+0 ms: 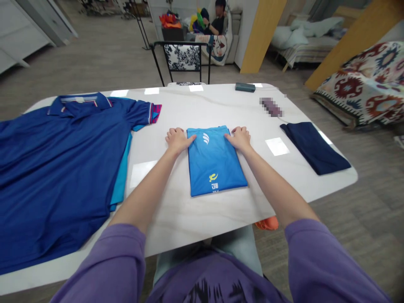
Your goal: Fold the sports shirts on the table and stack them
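The folded bright-blue fabric garment (211,158) lies flat on the glossy white, marble-veined table (176,219), with a white mark toward its 12 o'clock edge and a yellow mark and white lettering toward 6. The left hand (177,139) is at its 10 o'clock side, thumb on the cloth and the other fingers loosely bent over the tabletop just outside the edge. The right hand (241,139) mirrors this between 1 and 2 o'clock, thumb tip on the cloth, fingers curled outside it. Neither hand is clenched; the garment lies between the two thumbs.

At 9 o'clock a large navy-blue polo shirt (59,168) is spread out over a turquoise fabric piece (121,176). Near 3 o'clock lies a folded dark-navy cloth (315,147); between 1 and 2, a pixelated purplish object (272,107); at 1, a dark grey-green oblong case (245,87). Beyond the table, a black-framed patterned chair (183,58) stands between 11 and 12, and a seated person (217,25) is at 12.
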`<state>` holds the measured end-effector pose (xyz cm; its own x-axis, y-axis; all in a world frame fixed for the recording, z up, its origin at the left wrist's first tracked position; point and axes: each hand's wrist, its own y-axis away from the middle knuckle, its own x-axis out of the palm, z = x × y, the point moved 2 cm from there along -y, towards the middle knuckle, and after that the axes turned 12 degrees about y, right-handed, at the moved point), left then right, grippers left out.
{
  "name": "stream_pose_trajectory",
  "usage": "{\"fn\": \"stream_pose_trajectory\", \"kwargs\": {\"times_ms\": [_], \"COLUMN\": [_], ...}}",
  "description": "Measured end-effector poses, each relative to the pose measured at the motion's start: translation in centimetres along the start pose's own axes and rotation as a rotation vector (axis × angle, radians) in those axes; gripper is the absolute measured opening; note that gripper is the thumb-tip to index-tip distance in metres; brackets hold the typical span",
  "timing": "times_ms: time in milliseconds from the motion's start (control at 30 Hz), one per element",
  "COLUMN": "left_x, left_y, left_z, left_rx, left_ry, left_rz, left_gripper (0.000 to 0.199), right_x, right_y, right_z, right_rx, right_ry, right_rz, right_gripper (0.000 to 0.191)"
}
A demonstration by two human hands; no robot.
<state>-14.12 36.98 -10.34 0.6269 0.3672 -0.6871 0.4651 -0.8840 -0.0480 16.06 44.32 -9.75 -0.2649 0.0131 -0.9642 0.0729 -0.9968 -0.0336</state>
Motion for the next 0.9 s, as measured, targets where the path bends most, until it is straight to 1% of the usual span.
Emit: {"fn": "stream_pose_trajectory", "kwargs": {"times_ms": [67,133,233,300,400,467,567,633,700,733,767,800,833,900], "left_x": [0.1,0.0,-0.7,-1.7,-3.8,-5.3,-6.8,-6.8,-5.5,-4.4,-2.8,-0.9,1.4,7.1], "left_y": [-0.4,0.1,2.6,5.1,9.1,12.1,17.1,20.7,23.6,24.6,25.2,25.3,25.0,23.1], "left_z": [-0.4,-1.3,-3.5,-5.1,-8.1,-10.8,-16.3,-20.8,-25.2,-27.3,-29.2,-31.0,-32.7,-35.5], "left_rx": [-0.031,-0.012,0.08,0.146,0.266,0.356,0.488,0.579,0.66,0.692,0.716,0.731,0.736,0.721], "left_ry": [0.132,0.252,0.386,0.482,0.688,0.825,0.893,0.887,0.889,0.893,0.899,0.906,0.911,0.922], "left_rz": [0.064,0.118,0.135,0.11,0.057,0.053,0.141,0.235,0.322,0.362,0.4,0.435,0.469,0.532], "left_gripper": [0.05,0.038,0.028,0.028,0.037,0.05,0.066,0.068,0.062,0.059,0.056,0.053,0.05,0.045], "right_x": [-0.2,-0.8,-2.5,-4.1,-7.0,-9.3,-13.4,-16.6,-20.0,-21.7,-23.4,-25.0,-26.3,-28.4], "right_y": [-0.1,0.5,2.4,4.4,8.0,10.6,14.7,17.2,19.0,19.5,19.7,19.4,18.8,16.1], "right_z": [0.7,1.5,1.6,0.8,-2.0,-4.6,-9.5,-13.4,-17.9,-20.3,-22.8,-25.3,-27.9,-32.8], "right_rx": [-0.042,-0.091,-0.136,-0.152,-0.162,-0.188,-0.24,-0.236,-0.209,-0.193,-0.176,-0.157,-0.138,-0.103], "right_ry": [-0.054,-0.12,-0.254,-0.339,-0.444,-0.573,-0.76,-0.771,-0.712,-0.659,-0.592,-0.516,-0.439,-0.32], "right_rz": [0.068,0.095,0.07,0.016,-0.084,-0.17,-0.327,-0.438,-0.544,-0.588,-0.62,-0.639,-0.646,-0.629], "right_gripper": [0.041,0.028,0.022,0.023,0.03,0.036,0.044,0.048,0.049,0.05,0.05,0.05,0.051,0.051]}}
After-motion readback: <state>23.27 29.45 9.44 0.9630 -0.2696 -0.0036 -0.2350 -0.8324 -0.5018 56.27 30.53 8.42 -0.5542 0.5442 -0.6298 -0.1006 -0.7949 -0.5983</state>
